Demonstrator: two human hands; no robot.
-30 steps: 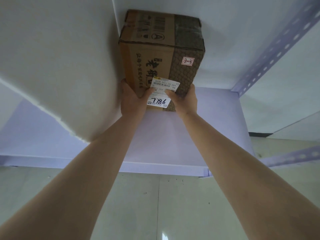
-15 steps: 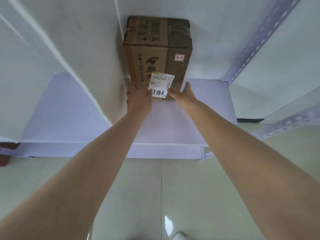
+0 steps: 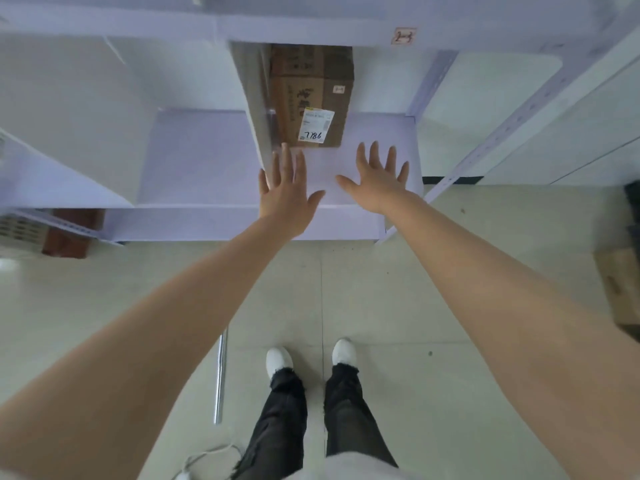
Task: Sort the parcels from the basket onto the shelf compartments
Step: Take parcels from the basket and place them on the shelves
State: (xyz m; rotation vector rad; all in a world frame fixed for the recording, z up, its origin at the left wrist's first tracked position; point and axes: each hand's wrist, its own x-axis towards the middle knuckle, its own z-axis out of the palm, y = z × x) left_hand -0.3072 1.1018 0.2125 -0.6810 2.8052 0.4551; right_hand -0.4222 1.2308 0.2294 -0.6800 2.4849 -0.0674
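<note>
The parcel [image 3: 311, 95], a brown carton, stands deep in the right-hand compartment of the shelf [image 3: 194, 157]. Its left side is tight against the white divider [image 3: 254, 109], and its white label [image 3: 317, 126], handwritten 7786, faces out. A small tag [image 3: 339, 89] on its front is too blurred to read, while a marker [image 3: 403, 36] on the shelf edge above reads 2-3. Both hands are flat and spread over the front of the board, with nothing in either. The left hand [image 3: 285, 199] has straight fingers whose tips come just up to the parcel's near edge, though whether they touch it cannot be told. The right hand [image 3: 379, 181] is clear of the parcel, to the right and nearer the person, with its fingers fanned. The step in hand looks like the release that ends this placement. To do it well, the person should draw both palms straight back and level, so no finger catches the label or drags the carton forward. A glance should confirm that the carton sits flat, hard against the divider and well inside the front lip. If it has skewed, a light push with flat fingers on the lower front face should square it better than gripping it again. The basket is out of view. A rod [image 3: 220, 375] lies on the floor by the person's feet, and it is worth minding when stepping back.
</note>
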